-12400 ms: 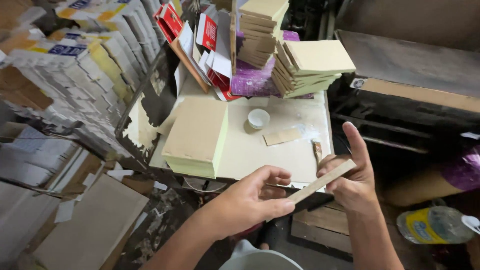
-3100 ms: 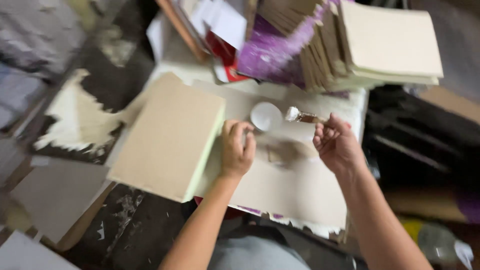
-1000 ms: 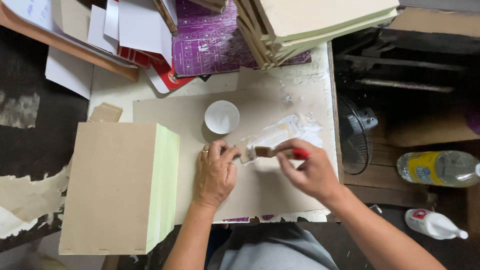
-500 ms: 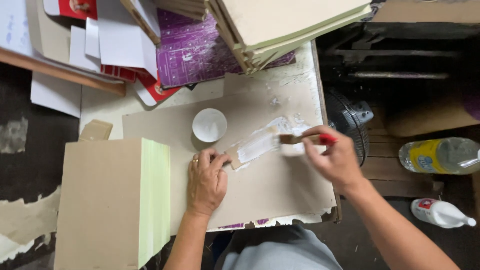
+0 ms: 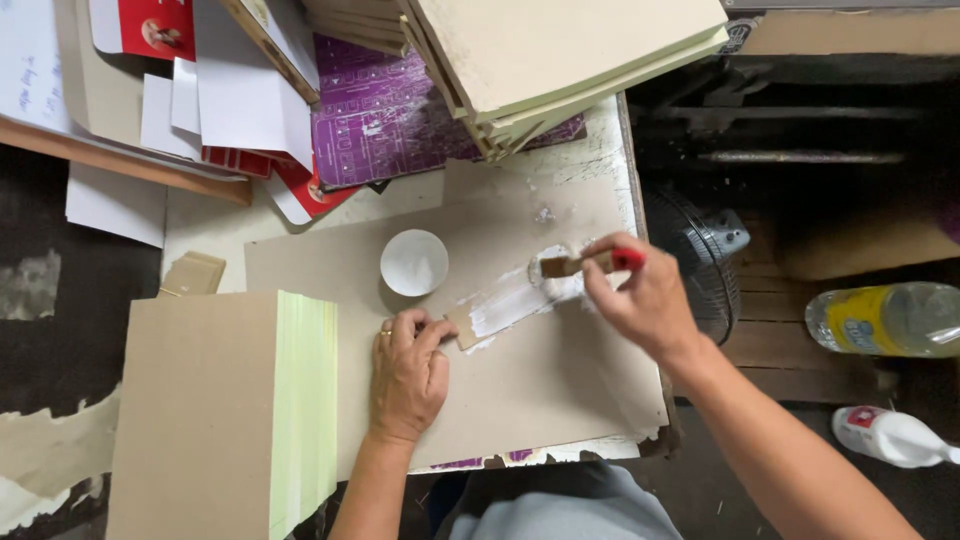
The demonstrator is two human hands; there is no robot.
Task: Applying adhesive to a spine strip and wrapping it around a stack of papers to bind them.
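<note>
A narrow cardboard strip (image 5: 500, 308), smeared white with glue, lies slanted on a brown board (image 5: 540, 390) that covers the small table. My left hand (image 5: 408, 372) presses down on the strip's near end with its fingertips. My right hand (image 5: 640, 298) grips a small brush with a red handle (image 5: 585, 264), and the bristles touch the strip's far end. A small white bowl of glue (image 5: 414, 263) stands just beyond my left hand.
A thick stack of brown boards with pale green edges (image 5: 225, 420) lies at the left. Cream boards (image 5: 560, 55) are piled at the back, beside purple sheets (image 5: 390, 120) and red and white paper. A fan (image 5: 700, 260) and two plastic bottles (image 5: 885, 320) are at the right.
My right hand has dragged the brush along the strip toward its far end, spreading more white glue. My left hand has stayed on the near end.
</note>
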